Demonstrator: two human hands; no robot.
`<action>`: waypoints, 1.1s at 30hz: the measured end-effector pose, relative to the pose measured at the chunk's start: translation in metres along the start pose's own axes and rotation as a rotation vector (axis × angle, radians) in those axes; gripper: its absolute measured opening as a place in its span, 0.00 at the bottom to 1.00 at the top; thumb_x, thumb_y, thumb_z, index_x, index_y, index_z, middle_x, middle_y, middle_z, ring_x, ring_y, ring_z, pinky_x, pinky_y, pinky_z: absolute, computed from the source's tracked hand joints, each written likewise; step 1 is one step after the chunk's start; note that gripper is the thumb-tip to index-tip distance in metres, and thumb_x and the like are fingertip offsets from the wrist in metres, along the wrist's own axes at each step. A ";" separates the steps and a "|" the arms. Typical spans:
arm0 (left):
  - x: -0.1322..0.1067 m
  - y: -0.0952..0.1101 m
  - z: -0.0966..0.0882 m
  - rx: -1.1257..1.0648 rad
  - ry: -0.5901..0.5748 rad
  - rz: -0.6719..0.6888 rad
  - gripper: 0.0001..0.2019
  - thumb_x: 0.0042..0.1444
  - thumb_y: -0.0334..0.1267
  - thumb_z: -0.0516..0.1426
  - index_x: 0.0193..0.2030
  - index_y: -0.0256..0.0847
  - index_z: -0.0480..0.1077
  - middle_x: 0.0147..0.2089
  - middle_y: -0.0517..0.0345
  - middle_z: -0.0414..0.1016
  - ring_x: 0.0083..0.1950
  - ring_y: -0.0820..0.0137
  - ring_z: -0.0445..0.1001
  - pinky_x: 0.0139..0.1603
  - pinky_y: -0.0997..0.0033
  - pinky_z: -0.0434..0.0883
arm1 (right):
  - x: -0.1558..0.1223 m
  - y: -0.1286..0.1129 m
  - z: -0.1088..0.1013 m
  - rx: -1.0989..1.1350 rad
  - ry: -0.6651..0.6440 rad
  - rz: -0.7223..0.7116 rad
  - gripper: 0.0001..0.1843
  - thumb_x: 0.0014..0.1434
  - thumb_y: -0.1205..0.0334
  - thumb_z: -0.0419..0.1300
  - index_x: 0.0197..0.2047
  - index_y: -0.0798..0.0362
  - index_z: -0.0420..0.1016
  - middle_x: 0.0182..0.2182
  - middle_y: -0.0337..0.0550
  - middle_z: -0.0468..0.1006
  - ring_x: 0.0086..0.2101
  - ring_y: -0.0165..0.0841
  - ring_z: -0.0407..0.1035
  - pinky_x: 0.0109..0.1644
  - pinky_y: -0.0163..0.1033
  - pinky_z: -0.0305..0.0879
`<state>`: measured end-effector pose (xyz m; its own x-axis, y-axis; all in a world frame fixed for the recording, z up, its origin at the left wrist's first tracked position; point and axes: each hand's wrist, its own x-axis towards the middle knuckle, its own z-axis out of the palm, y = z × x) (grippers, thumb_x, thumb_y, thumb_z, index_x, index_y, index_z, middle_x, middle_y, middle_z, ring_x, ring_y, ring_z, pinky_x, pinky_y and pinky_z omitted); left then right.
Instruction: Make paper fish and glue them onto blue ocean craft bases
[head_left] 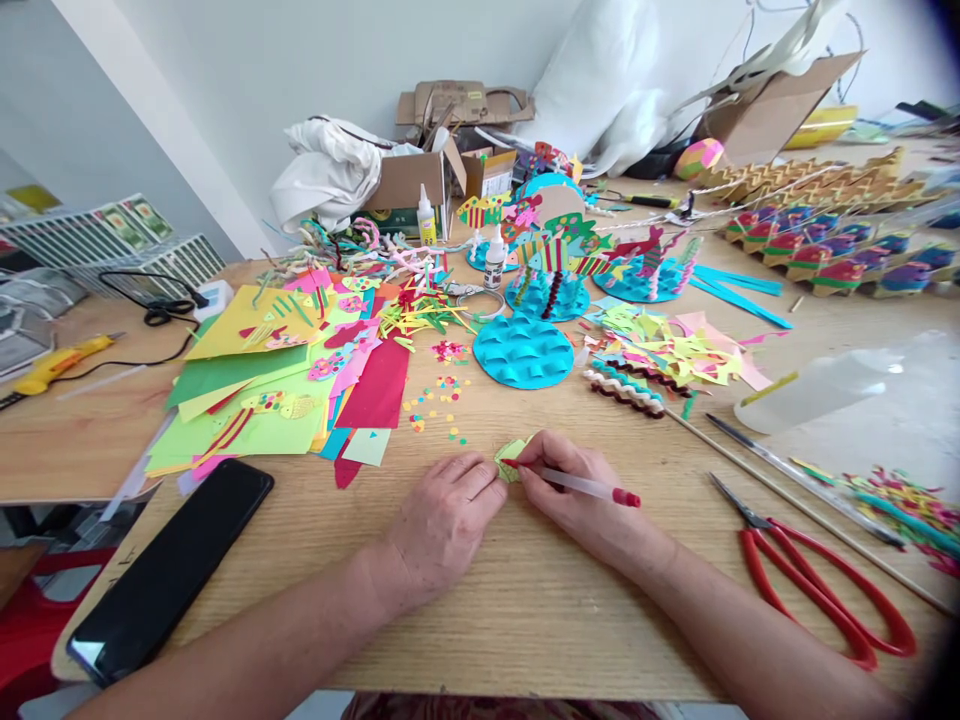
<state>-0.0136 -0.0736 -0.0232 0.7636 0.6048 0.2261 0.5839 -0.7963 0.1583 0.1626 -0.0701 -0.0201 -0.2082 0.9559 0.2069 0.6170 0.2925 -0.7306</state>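
A small light-green paper cutout [510, 453] with dark pattern lines lies on the wooden table in front of me. My left hand [450, 515] has its fingers pressed together and holds the cutout down by its left edge. Pinched in my right hand [574, 500] is a red pen [589, 486] with a clear barrel, its point against the paper. The right fingers hide part of the cutout. Just beyond lie scattered paper dots [435, 400] and a round blue base [523, 352] with raised paper curves.
A black phone [176, 570] lies left, below stacked coloured paper [247, 370]. Red-handled scissors [817, 580], a wooden stick [795, 500] and a clear bottle [817, 390] are right. Paper-fish models [551, 295], glue bottles [495, 258] and cardboard boxes [409, 190] stand behind.
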 end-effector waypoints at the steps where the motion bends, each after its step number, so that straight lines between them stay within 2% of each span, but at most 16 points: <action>1: 0.000 0.000 0.000 0.001 0.000 0.000 0.11 0.58 0.29 0.46 0.44 0.36 0.65 0.46 0.53 0.68 0.52 0.65 0.62 0.54 0.63 0.63 | 0.000 0.000 0.000 -0.004 -0.004 0.001 0.03 0.49 0.68 0.50 0.26 0.52 0.62 0.18 0.34 0.67 0.18 0.25 0.59 0.21 0.30 0.53; 20: -0.001 0.000 0.000 -0.015 -0.001 -0.006 0.10 0.58 0.29 0.46 0.43 0.36 0.65 0.46 0.53 0.67 0.52 0.66 0.62 0.53 0.62 0.64 | 0.000 -0.001 -0.004 -0.036 0.009 -0.003 0.05 0.47 0.69 0.50 0.23 0.51 0.60 0.16 0.34 0.65 0.17 0.25 0.57 0.20 0.30 0.51; 26: 0.000 0.000 0.001 -0.011 -0.010 -0.007 0.11 0.58 0.28 0.46 0.44 0.36 0.65 0.46 0.53 0.67 0.52 0.65 0.62 0.54 0.62 0.64 | 0.000 -0.001 -0.005 0.012 0.051 0.053 0.04 0.49 0.68 0.51 0.24 0.51 0.61 0.16 0.33 0.65 0.17 0.25 0.57 0.20 0.30 0.51; 33: 0.000 0.001 -0.001 -0.012 -0.028 -0.012 0.11 0.58 0.29 0.45 0.44 0.36 0.65 0.47 0.53 0.67 0.52 0.65 0.62 0.54 0.61 0.63 | 0.002 -0.001 -0.003 -0.006 0.017 0.045 0.04 0.49 0.67 0.50 0.24 0.51 0.61 0.16 0.33 0.65 0.17 0.26 0.58 0.20 0.30 0.51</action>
<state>-0.0134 -0.0746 -0.0226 0.7641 0.6141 0.1976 0.5897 -0.7891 0.1722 0.1639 -0.0686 -0.0176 -0.1676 0.9683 0.1850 0.6303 0.2496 -0.7352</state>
